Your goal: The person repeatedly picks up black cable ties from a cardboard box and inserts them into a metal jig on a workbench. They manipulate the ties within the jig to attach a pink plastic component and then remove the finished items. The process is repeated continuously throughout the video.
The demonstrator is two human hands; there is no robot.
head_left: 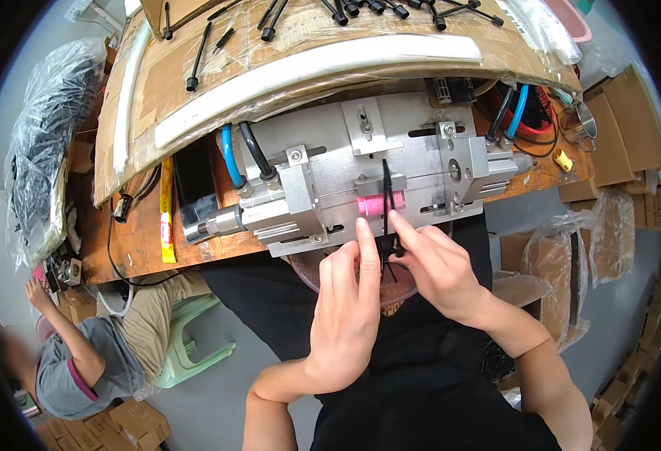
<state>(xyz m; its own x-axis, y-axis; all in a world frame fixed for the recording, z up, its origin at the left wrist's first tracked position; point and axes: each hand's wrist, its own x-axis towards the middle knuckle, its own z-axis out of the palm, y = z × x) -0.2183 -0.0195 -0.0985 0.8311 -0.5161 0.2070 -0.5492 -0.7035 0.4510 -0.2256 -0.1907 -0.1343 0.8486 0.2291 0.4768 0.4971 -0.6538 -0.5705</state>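
Note:
A metal fixture [338,177] with a pneumatic cylinder on each side sits on the bench in front of me. At its front middle is a pink block [371,204]. A thin black rod-like part [387,180] stands across the block, with a thicker black piece at its near end. My right hand [442,272] pinches that near end between thumb and fingers, its index fingertip beside the block. My left hand [345,308] has its index finger stretched toward the block's near edge; I see nothing held in it. Below the hands, a translucent bowl [308,272] is partly hidden.
Several black rods with thick ends lie on a cardboard-covered shelf [285,56] above the fixture. Blue and black hoses [233,161] run to the cylinders. A yellow packet [167,218] and a metal cup [577,124] are on the bench. Another person [83,361] sits at left.

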